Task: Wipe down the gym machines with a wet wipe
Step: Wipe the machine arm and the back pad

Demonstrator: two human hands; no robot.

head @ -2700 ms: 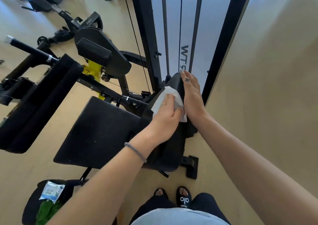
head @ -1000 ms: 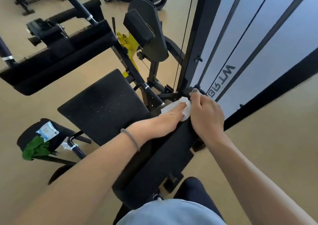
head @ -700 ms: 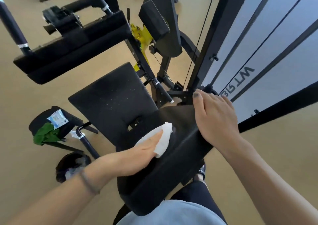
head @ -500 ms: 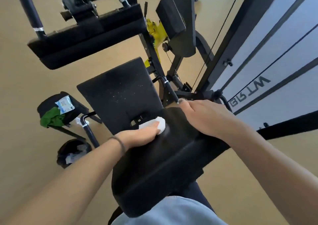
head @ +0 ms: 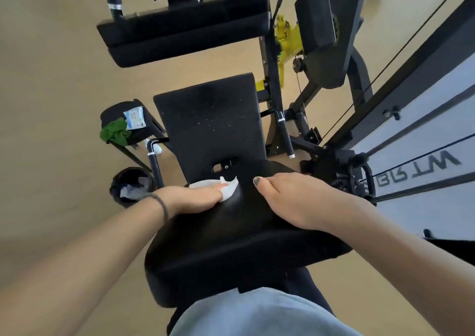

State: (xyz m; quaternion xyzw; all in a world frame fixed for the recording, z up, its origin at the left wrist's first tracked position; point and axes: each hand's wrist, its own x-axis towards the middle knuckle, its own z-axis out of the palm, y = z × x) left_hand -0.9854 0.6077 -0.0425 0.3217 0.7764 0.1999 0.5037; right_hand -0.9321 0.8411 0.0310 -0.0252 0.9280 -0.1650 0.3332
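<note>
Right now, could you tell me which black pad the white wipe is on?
The nearest rounded black pad, under both hands; the flat seat pad and long roller pad lie beyond.

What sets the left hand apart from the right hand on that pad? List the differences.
The left hand presses a white wet wipe flat against the black back pad; the right hand lies on the pad with nothing under it that shows. The left hand sits at the pad's left edge, the right hand further right, near the top. The left wrist wears a dark band; the right wrist is bare. Both rest on the same pad.
</note>
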